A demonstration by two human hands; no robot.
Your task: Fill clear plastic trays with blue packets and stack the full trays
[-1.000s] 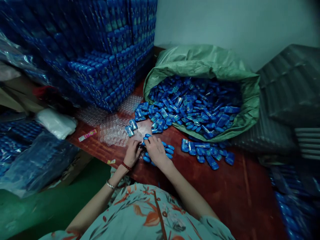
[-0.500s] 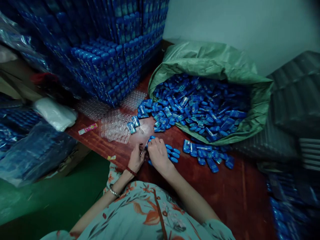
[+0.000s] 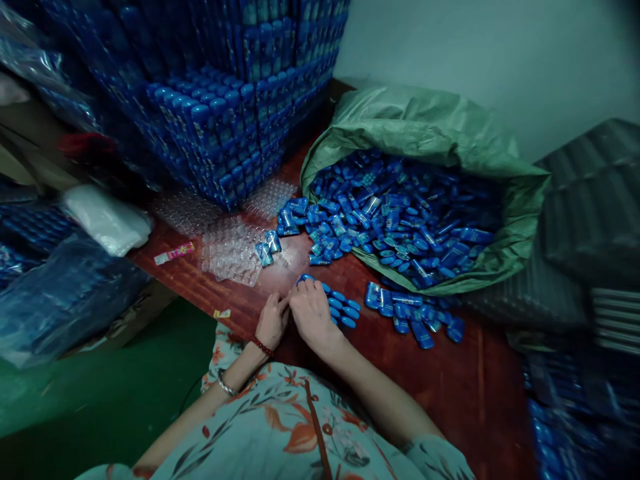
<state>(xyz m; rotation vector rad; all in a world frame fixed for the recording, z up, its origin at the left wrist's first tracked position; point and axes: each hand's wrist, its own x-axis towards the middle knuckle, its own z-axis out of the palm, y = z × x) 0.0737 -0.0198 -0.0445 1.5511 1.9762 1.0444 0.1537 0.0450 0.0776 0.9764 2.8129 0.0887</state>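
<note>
The oval blue containers (image 3: 349,312) are set in a cluster on the table (image 3: 465,400), partly under the right hand (image 3: 314,317) and just to its right. Their long axes are laid nearly crosswise to the person, the right ends tipped slightly nearer, and their rounded ends are turned up. The right hand's fingers are curled over the cluster's left part; the left hand (image 3: 273,320) is half-closed, its fingertips brought against the right hand's. Whether anything is gripped by either cannot be told.

Half a second ago, a gap with something clear and shiny was seen between the hands; now it has been closed, and the blue ends seen below the right hand are covered. The cluster's left side is hidden by the right hand. Beyond the hands, the green sack's (image 3: 430,123) depths are lost in shadow.
</note>
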